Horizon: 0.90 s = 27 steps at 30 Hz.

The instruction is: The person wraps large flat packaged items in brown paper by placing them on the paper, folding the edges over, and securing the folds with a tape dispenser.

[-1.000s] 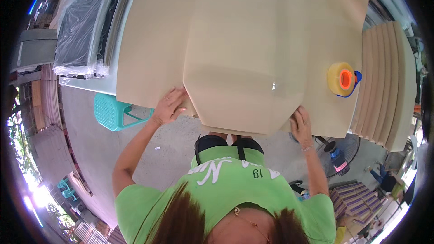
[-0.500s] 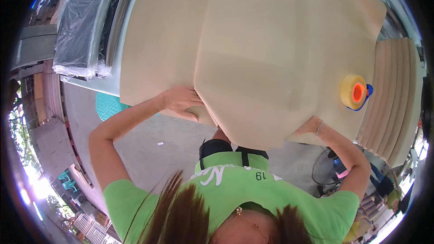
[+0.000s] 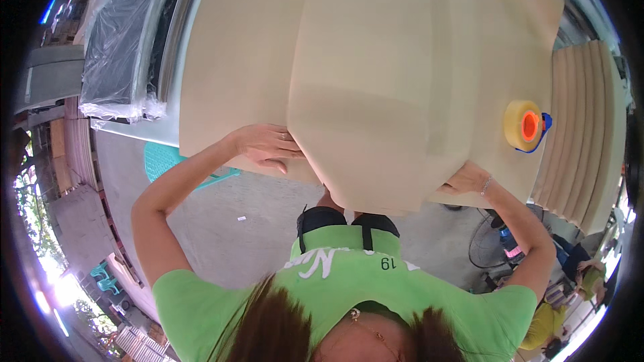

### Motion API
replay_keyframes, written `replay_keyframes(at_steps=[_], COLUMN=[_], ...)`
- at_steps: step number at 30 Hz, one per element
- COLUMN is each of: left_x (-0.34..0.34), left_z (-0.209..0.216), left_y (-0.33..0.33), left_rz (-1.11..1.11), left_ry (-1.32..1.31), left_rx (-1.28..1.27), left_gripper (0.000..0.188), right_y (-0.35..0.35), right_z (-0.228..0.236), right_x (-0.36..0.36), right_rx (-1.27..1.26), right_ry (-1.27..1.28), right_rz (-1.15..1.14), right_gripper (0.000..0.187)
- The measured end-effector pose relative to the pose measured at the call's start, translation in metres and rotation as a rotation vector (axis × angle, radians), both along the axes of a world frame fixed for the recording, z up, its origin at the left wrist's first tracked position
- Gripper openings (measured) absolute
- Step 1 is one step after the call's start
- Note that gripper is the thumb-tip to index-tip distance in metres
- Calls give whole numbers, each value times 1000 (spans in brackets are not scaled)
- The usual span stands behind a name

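A large brown cardboard sheet [image 3: 365, 94] covers the worktable before me, its middle panel raised over the flatter side parts. My left hand [image 3: 265, 147] lies on the left side part [image 3: 231, 87], fingers stretched out and thumb apart. Its fingertips reach the slanting edge of the raised panel, partly beneath it. At the near right edge of the sheet, my right hand [image 3: 467, 178] has its fingers bent around the cardboard, the tips hidden. On the right part of the sheet rests a roll of clear yellowish tape [image 3: 522, 126] with an orange core and a blue piece at its side.
Plastic-wrapped dark panels [image 3: 124, 40] lie at the table's left. Ridged beige boards [image 3: 580, 137] are stacked along the right. A turquoise stool [image 3: 161, 161] stands below the left table edge. A fan [image 3: 490, 238] and a person [image 3: 590, 278] are at lower right.
My right hand has shifted slightly up and right, and more of its fingers show. My left hand stays at the panel's edge. The whole view has tilted a little.
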<state>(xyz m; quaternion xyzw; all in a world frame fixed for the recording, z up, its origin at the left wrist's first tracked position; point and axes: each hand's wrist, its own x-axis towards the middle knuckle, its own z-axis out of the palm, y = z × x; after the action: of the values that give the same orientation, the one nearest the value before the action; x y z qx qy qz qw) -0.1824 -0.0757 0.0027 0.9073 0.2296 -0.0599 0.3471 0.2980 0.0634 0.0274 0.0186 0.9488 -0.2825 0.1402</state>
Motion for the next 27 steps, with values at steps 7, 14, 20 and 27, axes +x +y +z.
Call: replay_keyframes(at_steps=[7,14,20,27], left_x=[12,23,63,159], left_z=[-19,-14,-5,-11], left_y=[15,13,-31,-125], left_rz=[-171,-117,363,606], left_ry=[-99,-49,114,-172], left_rx=[180,116,47,232], left_gripper=[69,73,67,39], right_y=[-6,-19,-62,-166], right_z=[-51,-54,-47,-40], right_x=[17,20,-15,-37], right_rx=[215,18,139,-145], right_ry=[92,97,249,117], right_rz=[104,-119,-235,-598], right_gripper=[42,42,50,44])
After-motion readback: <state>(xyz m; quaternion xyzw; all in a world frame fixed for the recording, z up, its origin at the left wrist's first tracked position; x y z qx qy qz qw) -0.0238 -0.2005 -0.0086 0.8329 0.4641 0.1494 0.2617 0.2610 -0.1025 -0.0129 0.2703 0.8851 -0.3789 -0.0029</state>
